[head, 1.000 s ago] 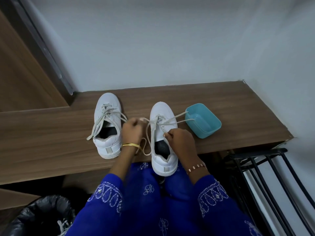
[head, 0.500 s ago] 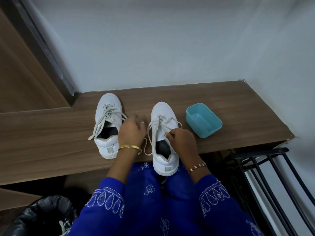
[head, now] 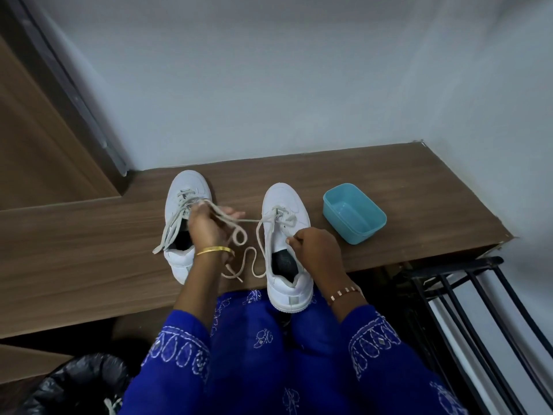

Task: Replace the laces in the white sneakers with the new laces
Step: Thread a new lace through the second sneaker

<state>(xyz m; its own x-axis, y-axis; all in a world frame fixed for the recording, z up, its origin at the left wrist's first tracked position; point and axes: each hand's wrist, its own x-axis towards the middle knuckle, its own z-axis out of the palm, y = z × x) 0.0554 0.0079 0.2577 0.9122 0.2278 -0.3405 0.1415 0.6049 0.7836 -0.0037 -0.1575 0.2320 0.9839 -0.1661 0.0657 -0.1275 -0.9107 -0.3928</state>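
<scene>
On the wooden tabletop (head: 89, 235) in front of you sit both white sneakers, toes pointing at the wall. Your left hand (head: 206, 227) is up over the left sneaker (head: 182, 205), fingers curled round a stretch of the grey-white lace (head: 239, 235) that runs across from the right sneaker (head: 284, 211); the loose end of it loops down and trails on the wood between the two shoes. Your right hand (head: 314, 247) rests on the right side of the right sneaker near its opening, thumb and fingers pinching a lace strand by the eyelets. That shoe's heel hangs a bit over the near edge, above your blue clothing. Left sneaker is laced too, with its ends loose down its left side. Just right of the right sneaker is a small teal tub (head: 354, 212), touching nothing. Black bin bag (head: 71, 384) sits bottom left, a black metal rack (head: 466, 295) bottom right
</scene>
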